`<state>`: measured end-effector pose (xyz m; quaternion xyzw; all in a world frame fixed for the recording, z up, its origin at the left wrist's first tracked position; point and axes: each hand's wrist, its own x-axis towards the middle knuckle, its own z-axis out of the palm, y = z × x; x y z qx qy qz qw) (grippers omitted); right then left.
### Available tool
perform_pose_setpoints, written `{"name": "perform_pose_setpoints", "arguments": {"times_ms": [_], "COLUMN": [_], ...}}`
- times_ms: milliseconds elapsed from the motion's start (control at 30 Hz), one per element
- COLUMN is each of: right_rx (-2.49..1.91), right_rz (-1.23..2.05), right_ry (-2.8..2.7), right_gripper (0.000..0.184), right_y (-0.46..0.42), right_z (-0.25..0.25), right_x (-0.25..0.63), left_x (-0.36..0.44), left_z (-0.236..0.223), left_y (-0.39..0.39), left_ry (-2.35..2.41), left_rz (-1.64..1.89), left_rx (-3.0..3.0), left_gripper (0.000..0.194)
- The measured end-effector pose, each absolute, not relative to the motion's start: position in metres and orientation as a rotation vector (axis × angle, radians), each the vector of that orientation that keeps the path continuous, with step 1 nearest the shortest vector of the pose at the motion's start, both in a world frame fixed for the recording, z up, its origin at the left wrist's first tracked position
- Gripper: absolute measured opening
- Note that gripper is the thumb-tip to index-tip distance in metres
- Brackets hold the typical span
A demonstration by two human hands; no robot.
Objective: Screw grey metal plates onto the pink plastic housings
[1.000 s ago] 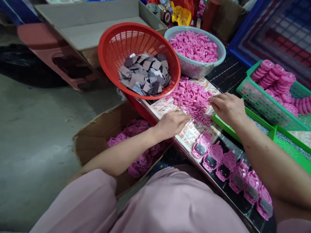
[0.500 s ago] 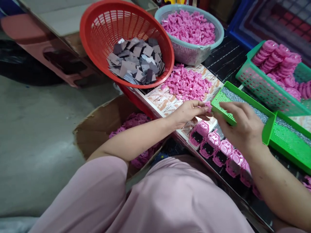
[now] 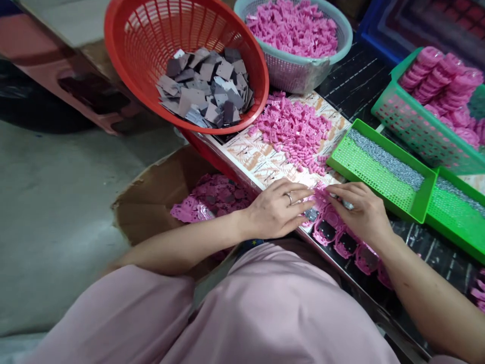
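Note:
My left hand (image 3: 282, 208), with a ring on one finger, reaches over the near end of a row of pink plastic casings (image 3: 329, 221). Its fingertips rest around the nearest casing, where a grey metal plate (image 3: 311, 215) shows. Across from it, my right hand (image 3: 359, 205) is closed, thumb and fingers together at the casing's far side. Small silvery pieces (image 3: 346, 204) poke out from under its fingers; their exact kind is too small to tell. A pink part (image 3: 321, 189) lies between the two hands' fingertips, partly hidden.
A red basket (image 3: 113, 55) holds grey metal plates. Small pink parts fill a pale blue basket (image 3: 291, 61) and lie in a pile (image 3: 291, 124). Green trays (image 3: 379, 189) contain silvery bits. A teal basket (image 3: 428, 126) bears stacked pink rings. Below stands a cardboard box (image 3: 138, 202) of pink pieces.
My left hand has lowered from the green tray's corner to the end casing, its small pink part no longer distinct. My right hand has moved from over the tray to the same casing.

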<state>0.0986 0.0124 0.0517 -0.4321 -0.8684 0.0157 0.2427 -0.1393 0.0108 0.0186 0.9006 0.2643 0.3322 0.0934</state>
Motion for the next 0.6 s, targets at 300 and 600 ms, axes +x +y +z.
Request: {"name": "perform_pose_setpoints", "arguments": {"times_ms": [300, 600], "right_rx": [-1.210, -1.194], "right_rz": [-0.192, -0.428], "right_ry": [-2.552, -2.668], "right_gripper": [0.015, 0.020], "right_y": [0.016, 0.002], "right_z": [0.043, 0.051], "right_x": [0.100, 0.084], "left_x": [-0.131, -0.135], "left_z": [0.004, 0.012], "left_y": [0.006, 0.015], "left_ry": [0.698, 0.686], "left_rz": [0.895, 0.876], "left_rx": [2.854, 2.834], "left_gripper": [0.032, 0.030]}}
